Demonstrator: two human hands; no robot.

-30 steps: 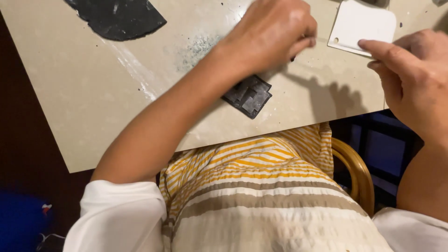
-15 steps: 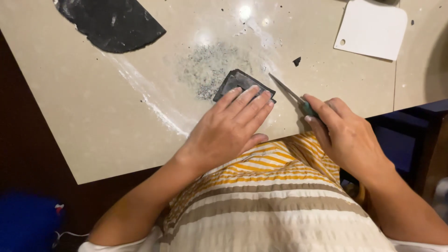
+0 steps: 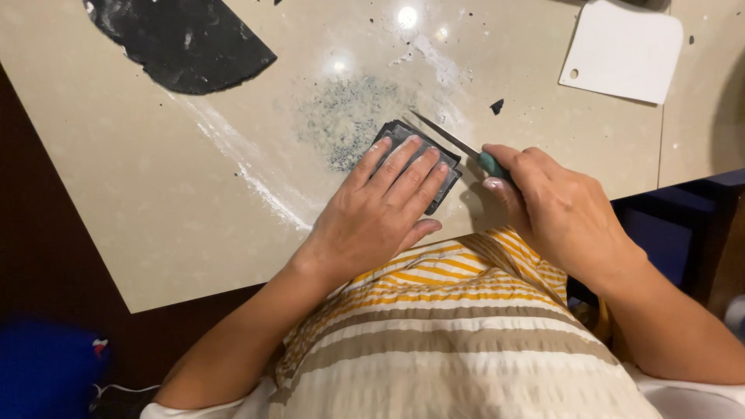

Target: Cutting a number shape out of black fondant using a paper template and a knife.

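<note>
A small dark square slab point(image 3: 446, 167) lies flat on the pale, glossy tabletop point(image 3: 155, 202), close to its near edge and just beside a grey dusty smear point(image 3: 345, 116). The left hand point(image 3: 380, 209) rests on top of it, fingers spread flat and pressing down, not curled around anything. The right hand point(image 3: 555, 206) is clenched around the teal handle of a thin-bladed knife point(image 3: 458, 143), whose metal tip points at the slab's far right edge, touching or almost touching it; which cannot be told.

A tiny dark scrap point(image 3: 497, 106) sits just past the blade. Farther off, at the far right, lies a white plastic scraper card point(image 3: 625, 50) with rounded corners and a small hole. At the far left, well apart from the hands, a large flat piece of black sheet point(image 3: 182, 39) with a curved edge lies on the surface. White streaks and light reflections mark the tabletop, with small dark specks scattered about.

Below the table edge the floor is dark; a blue object point(image 3: 46, 368) shows at lower left. The person wears a yellow, white and tan striped garment point(image 3: 458, 334).
</note>
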